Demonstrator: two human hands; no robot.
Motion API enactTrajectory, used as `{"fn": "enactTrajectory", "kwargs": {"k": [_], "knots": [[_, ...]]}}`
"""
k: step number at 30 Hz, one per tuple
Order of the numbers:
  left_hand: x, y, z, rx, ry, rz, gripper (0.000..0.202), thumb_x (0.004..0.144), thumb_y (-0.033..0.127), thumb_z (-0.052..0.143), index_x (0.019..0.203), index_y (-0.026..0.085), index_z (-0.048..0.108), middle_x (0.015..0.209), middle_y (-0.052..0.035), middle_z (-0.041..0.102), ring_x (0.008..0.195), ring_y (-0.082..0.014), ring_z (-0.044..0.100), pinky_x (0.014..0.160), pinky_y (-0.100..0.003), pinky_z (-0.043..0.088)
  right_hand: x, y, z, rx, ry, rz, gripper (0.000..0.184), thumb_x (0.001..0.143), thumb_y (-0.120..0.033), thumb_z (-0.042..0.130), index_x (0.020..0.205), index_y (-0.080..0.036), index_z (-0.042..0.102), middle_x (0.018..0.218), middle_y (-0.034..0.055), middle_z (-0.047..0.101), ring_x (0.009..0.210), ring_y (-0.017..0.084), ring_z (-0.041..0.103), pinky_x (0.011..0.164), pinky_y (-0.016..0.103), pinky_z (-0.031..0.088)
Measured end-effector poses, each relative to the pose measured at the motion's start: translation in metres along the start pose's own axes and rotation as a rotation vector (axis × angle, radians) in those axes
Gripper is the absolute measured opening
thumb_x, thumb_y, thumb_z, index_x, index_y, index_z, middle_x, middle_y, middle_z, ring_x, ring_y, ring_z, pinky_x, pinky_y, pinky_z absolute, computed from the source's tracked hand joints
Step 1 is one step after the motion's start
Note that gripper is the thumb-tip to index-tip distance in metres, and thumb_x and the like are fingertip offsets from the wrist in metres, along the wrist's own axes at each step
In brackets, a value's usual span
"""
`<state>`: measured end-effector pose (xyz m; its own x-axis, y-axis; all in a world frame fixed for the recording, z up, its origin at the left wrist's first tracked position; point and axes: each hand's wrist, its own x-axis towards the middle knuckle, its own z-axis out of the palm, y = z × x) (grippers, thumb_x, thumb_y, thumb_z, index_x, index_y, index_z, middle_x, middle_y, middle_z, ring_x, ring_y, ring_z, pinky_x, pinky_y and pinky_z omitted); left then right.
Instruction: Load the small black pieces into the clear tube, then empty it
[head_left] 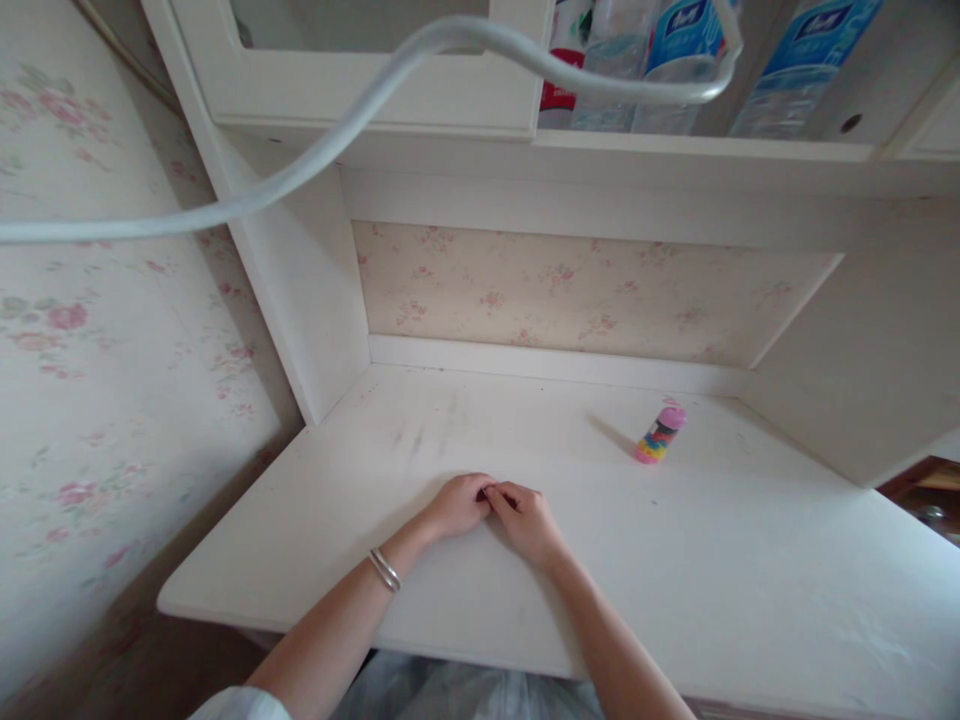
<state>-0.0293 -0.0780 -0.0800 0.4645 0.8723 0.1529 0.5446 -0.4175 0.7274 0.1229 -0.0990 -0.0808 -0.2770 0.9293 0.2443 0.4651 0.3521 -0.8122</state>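
Note:
My left hand (459, 505) and my right hand (526, 520) rest together on the white desk top (712, 560), fingertips meeting at the middle. Both have their fingers curled in, pinched against each other; whatever lies between them is too small to make out. A silver bracelet (385, 570) circles my left wrist. A small pink-capped bottle (660, 433) with coloured bits inside stands tilted on the desk, well to the right and behind my hands, apart from them.
A white hutch shelf (675, 150) above the desk holds several water bottles (682, 60). A white cable (315, 160) hangs across the top of the view. Floral wallpaper (90, 380) covers the left wall and the desk's back panel.

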Motion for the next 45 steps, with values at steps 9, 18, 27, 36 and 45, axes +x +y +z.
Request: {"fn": "enactTrajectory", "kwargs": {"k": [9, 18, 27, 36, 45], "knots": [[-0.001, 0.002, -0.001, -0.011, -0.006, -0.023, 0.034, 0.07, 0.008, 0.046, 0.093, 0.018, 0.068, 0.092, -0.0032, 0.07, 0.085, -0.0177, 0.061, 0.076, -0.026, 0.046, -0.001, -0.002, -0.001, 0.01, -0.01, 0.003, 0.032, 0.091, -0.035, 0.043, 0.089, -0.021, 0.072, 0.083, 0.0018, 0.071, 0.075, 0.015, 0.061, 0.068, 0.024, 0.041], [-0.002, 0.001, -0.001, -0.018, 0.009, -0.019, 0.03, 0.074, 0.012, 0.046, 0.093, 0.017, 0.069, 0.089, -0.0027, 0.071, 0.079, -0.0151, 0.062, 0.073, -0.025, 0.047, 0.006, 0.006, -0.018, 0.122, 0.215, 0.166, 0.044, 0.087, -0.053, 0.044, 0.078, -0.017, 0.069, 0.061, 0.0005, 0.059, 0.06, 0.015, 0.052, 0.055, 0.024, 0.037], [-0.002, -0.002, 0.003, 0.003, 0.012, -0.069, 0.028, 0.075, 0.019, 0.051, 0.096, 0.019, 0.069, 0.092, -0.0024, 0.071, 0.081, -0.0149, 0.063, 0.075, -0.024, 0.046, 0.015, 0.072, -0.163, -0.372, 1.103, 0.397, 0.084, 0.066, -0.061, 0.063, 0.132, -0.014, 0.04, 0.12, 0.0162, 0.048, 0.101, 0.027, 0.051, 0.088, 0.038, 0.04], [0.001, 0.0, 0.004, -0.183, 0.064, -0.136, 0.027, 0.076, 0.019, 0.053, 0.099, 0.016, 0.066, 0.092, -0.0041, 0.069, 0.079, -0.0142, 0.06, 0.074, -0.025, 0.046, 0.037, 0.109, -0.204, -0.268, 0.719, 0.632, 0.084, 0.063, -0.053, 0.06, 0.132, -0.012, 0.037, 0.121, 0.0208, 0.051, 0.11, 0.035, 0.051, 0.085, 0.044, 0.041], [-0.005, 0.019, -0.024, -0.486, 0.263, -0.115, 0.045, 0.086, 0.042, 0.052, 0.126, 0.023, 0.047, 0.117, -0.007, 0.053, 0.081, -0.0116, 0.054, 0.07, -0.024, 0.045, 0.027, 0.018, -0.088, 0.584, -0.161, 0.353, 0.032, 0.071, -0.041, 0.059, 0.094, -0.019, 0.052, 0.075, 0.0001, 0.058, 0.054, 0.013, 0.057, 0.048, 0.024, 0.042]]}}
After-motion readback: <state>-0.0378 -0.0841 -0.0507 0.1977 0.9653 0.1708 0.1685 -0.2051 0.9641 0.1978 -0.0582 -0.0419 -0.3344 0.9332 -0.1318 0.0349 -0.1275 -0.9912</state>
